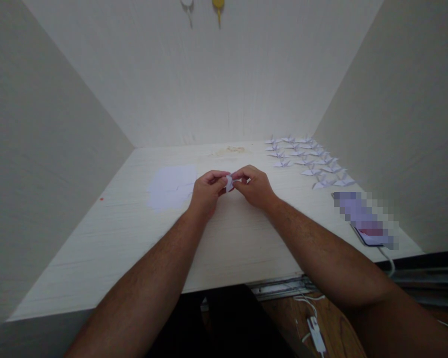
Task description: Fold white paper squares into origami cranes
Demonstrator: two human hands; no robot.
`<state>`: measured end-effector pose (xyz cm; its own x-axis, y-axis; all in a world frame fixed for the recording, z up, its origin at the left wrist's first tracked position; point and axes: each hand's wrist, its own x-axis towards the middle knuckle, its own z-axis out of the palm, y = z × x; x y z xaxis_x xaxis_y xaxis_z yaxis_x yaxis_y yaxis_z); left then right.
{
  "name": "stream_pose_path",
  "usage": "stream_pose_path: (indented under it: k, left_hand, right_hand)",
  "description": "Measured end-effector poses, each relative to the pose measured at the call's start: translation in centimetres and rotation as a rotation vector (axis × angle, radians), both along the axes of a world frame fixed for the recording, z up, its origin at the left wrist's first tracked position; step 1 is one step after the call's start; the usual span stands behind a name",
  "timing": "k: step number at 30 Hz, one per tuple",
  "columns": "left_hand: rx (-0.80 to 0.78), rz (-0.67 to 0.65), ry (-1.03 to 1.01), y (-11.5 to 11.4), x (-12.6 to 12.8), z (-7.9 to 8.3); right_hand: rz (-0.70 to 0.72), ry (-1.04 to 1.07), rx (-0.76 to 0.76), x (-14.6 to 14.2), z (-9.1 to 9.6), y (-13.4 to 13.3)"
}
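Note:
Between my two hands is a small piece of folded white paper, raised a little over the desk. My left hand pinches its left side with thumb and fingers. From the other side, my right hand has thumb and forefinger closed on the paper's right edge. Parts of the paper are hidden behind the fingertips. Just left of my left hand lie flat sheets of white paper. Several folded white paper cranes stand in rows beyond my right hand.
A phone, partly blurred out, lies at the desk's right with a white cable running over the front edge. Walls enclose the white desk at the back and sides. On the floor is a white power strip.

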<state>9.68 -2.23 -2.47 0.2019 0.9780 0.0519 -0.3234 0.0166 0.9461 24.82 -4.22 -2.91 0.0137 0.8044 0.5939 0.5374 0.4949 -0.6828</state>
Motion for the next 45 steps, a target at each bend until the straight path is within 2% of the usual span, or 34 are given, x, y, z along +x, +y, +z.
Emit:
stream_pose_path:
  k: [4, 8, 14, 21, 29, 34, 45]
  left_hand:
    - [-0.050, -0.025, -0.034, 0.08, -0.08, 0.02]
    - [-0.058, -0.030, -0.022, 0.11, -0.14, -0.08]
    - [-0.009, -0.103, -0.022, 0.07, -0.36, -0.07]
    - [0.087, -0.197, -0.006, 0.44, -0.77, -0.49]
    - [0.101, -0.152, 0.064, 0.54, -0.72, -0.64]
    - [0.089, -0.157, 0.063, 0.45, -0.74, -0.47]
    - [0.125, -0.171, 0.105, 0.65, -0.91, -0.54]
  right_hand:
    - [0.110, 0.063, 0.023, 0.07, 0.07, 0.03]
    - [0.155, 0.086, -0.050, 0.03, 0.00, 0.00]
    - [0.096, 0.207, -0.165, -0.06, 0.05, -0.06]
    - [0.109, 0.284, -0.233, 0.14, -0.05, 0.15]
    - [0.085, 0.270, -0.234, 0.17, -0.24, 0.30]
    - [0.136, 0.304, -0.264, 0.21, -0.63, 0.54]
    - [0.136, 0.345, -0.299, 0.04, -0.84, 0.68]
